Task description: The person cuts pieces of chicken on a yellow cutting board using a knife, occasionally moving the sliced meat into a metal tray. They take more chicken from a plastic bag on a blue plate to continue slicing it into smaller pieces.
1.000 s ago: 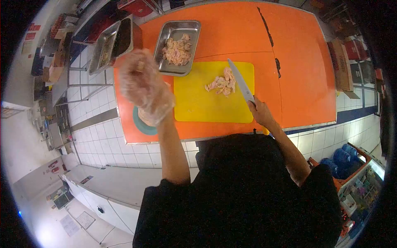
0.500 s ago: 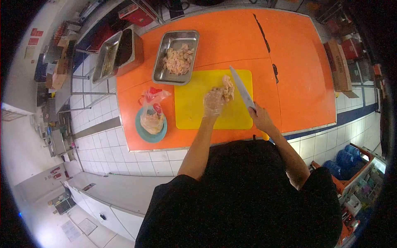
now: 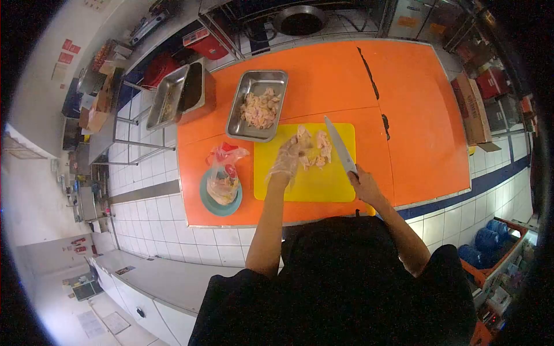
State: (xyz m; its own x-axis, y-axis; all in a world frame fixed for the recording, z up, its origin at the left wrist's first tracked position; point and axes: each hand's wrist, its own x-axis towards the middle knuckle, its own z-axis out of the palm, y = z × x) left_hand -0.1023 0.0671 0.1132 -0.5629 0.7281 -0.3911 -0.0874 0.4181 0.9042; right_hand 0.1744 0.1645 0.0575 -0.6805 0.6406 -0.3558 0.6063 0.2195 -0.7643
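My left hand (image 3: 285, 160), in a clear plastic glove, is over the left half of the yellow cutting board (image 3: 323, 192). Its fingers are closed on a pale piece of chicken (image 3: 303, 136). Another strip of chicken (image 3: 324, 147) and small bits lie on the board to its right. A long kitchen knife (image 3: 339, 142) is gripped by the handle in my right hand (image 3: 366, 185), its blade angled up and left beside that strip. A metal tray (image 3: 230, 122) behind the board holds a heap of chicken pieces (image 3: 259, 108).
Left of the board, a teal bowl (image 3: 209, 206) carries a plastic bag (image 3: 221, 183) with food inside. Deep metal pans (image 3: 199, 95) stand at the orange table's (image 3: 323, 75) back left corner. A cardboard box (image 3: 472, 109) is beyond the right edge.
The camera view has tilted, so the table sits lower. My left hand has drawn left with a chicken piece, apart from the other strip. My right hand still holds the knife.
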